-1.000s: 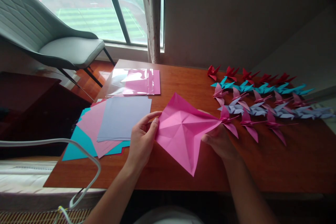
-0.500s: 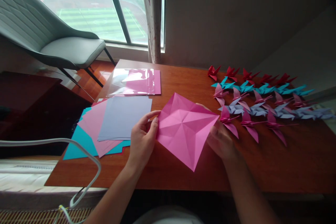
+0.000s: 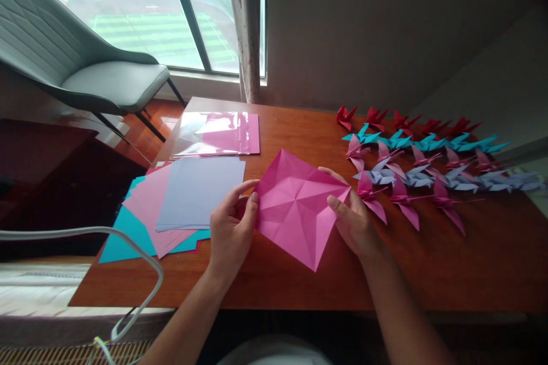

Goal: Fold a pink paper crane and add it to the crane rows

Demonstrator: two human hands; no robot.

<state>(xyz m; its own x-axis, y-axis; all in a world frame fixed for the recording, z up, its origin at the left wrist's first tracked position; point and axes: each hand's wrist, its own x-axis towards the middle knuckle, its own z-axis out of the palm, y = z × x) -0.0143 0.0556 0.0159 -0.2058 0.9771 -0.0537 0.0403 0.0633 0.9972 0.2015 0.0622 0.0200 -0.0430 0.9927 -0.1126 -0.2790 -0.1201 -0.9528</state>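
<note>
While our left hand (image 3: 231,231) and right hand (image 3: 354,221) each pinch a corner of the creased pink sheet (image 3: 295,205) at centre frame, the clear sleeve (image 3: 197,132) up-left of it holds pink paper (image 3: 254,136).

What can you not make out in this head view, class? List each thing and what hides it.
Head view:
- Fingers of the right hand: behind the pink sheet; only the thumb shows.
- Teal sheets: count hidden under the lilac sheet.
- Cranes: far right ones blur near the edge.
- Sleeve contents: washed out by glare.
- Cable: both ends cut off by edges.
</note>
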